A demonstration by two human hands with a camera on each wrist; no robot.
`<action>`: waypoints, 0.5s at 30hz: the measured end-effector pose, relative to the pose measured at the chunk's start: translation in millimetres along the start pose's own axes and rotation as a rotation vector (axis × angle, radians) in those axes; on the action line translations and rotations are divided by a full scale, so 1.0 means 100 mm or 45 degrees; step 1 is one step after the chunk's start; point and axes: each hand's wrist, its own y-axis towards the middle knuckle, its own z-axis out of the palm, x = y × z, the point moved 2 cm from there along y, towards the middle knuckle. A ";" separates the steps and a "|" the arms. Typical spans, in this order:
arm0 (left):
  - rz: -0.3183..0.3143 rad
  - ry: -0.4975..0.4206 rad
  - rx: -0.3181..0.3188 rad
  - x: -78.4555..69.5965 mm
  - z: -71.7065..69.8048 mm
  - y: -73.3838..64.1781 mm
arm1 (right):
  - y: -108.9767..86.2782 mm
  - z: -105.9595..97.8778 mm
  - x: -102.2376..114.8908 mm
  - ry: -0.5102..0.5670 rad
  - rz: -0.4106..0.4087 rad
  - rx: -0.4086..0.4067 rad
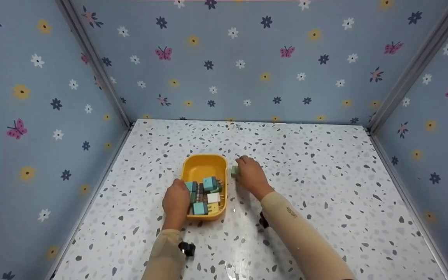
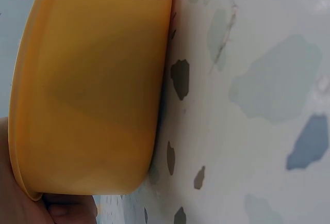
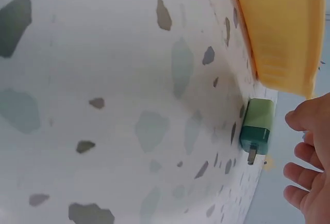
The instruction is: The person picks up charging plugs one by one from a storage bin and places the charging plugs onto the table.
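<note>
A yellow plastic bin [image 1: 203,168] stands on the table, and my left hand [image 1: 176,200] grips its left wall at the rim. Inside, mostly in the near half, lie several charger plugs: a turquoise one [image 1: 209,183], a white one [image 1: 213,198], a yellow one [image 1: 213,208] and others. Just outside the right wall a green charger plug [image 3: 258,115] lies on the table, its metal prong showing. Over that plug is my right hand [image 1: 252,177]; in the right wrist view its loosely bent fingers stand apart from the plug and hold nothing.
The speckled white table [image 1: 309,175] is bounded by a flowered blue back wall [image 1: 239,85] and side walls [image 1: 45,155] with metal corner posts. Black wrist devices [image 1: 187,249] show by both sleeves.
</note>
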 end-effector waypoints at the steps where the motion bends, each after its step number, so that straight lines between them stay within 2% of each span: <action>1: 0.001 0.002 0.003 0.00 0.00 0.00 | -0.01 -0.02 0.00 0.002 -0.008 -0.006; 10: 0.027 -0.009 -0.038 0.00 -0.01 -0.01 | -0.06 -0.19 0.04 0.040 -0.123 -0.054; 15: 0.027 0.007 -0.050 0.00 -0.01 -0.01 | -0.10 -0.24 0.08 0.041 -0.150 -0.034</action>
